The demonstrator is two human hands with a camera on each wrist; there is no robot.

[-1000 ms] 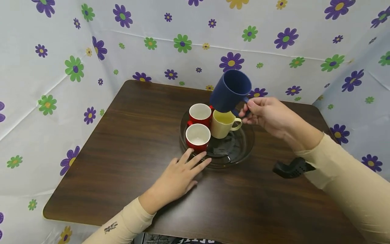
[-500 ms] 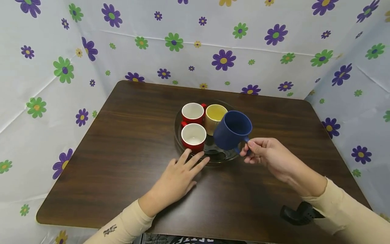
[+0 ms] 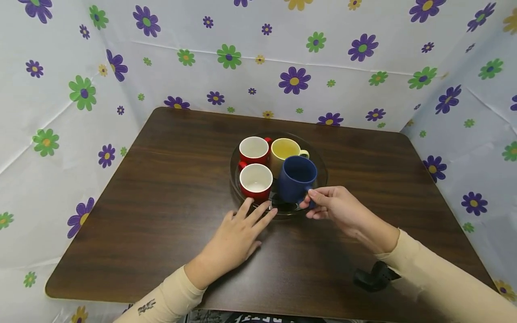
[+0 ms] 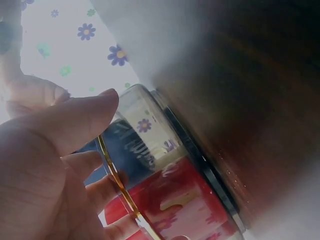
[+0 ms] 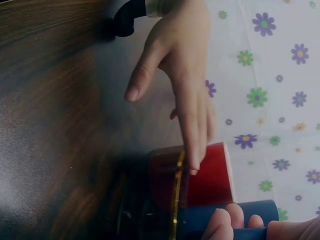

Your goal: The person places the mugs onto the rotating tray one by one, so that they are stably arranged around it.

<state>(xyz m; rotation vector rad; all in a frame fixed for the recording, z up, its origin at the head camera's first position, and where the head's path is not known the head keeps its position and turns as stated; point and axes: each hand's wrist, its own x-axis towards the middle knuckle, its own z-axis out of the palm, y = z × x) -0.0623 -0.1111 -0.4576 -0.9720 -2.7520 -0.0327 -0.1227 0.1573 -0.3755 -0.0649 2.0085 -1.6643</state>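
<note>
My right hand (image 3: 343, 215) pinches the handle of a blue mug (image 3: 296, 181), which stands nearly upright inside a round see-through glass dish (image 3: 320, 162). In the dish with it are a yellow mug (image 3: 278, 166) behind, and two red mugs with white insides, a back one (image 3: 253, 153) and a front one (image 3: 256, 190). My left hand (image 3: 232, 242) has its fingers spread, their tips on the dish's near rim by the front red mug. The left wrist view shows those fingers over the gold rim (image 4: 116, 176). Whether the blue mug touches the bottom is hidden.
A dark wood-grain table (image 3: 173, 179) carries the dish near its middle. Flower-printed white sheeting (image 3: 181, 76) hangs behind and at both sides. A black wrist device (image 3: 373, 276) hangs under the right forearm. Something dark with printed letters (image 3: 258, 318) lies below the front edge.
The blue mug, held by my right hand, has come down from above the yellow mug, toward me, into the dish's front right, and straightened. My left hand stays at the rim.
</note>
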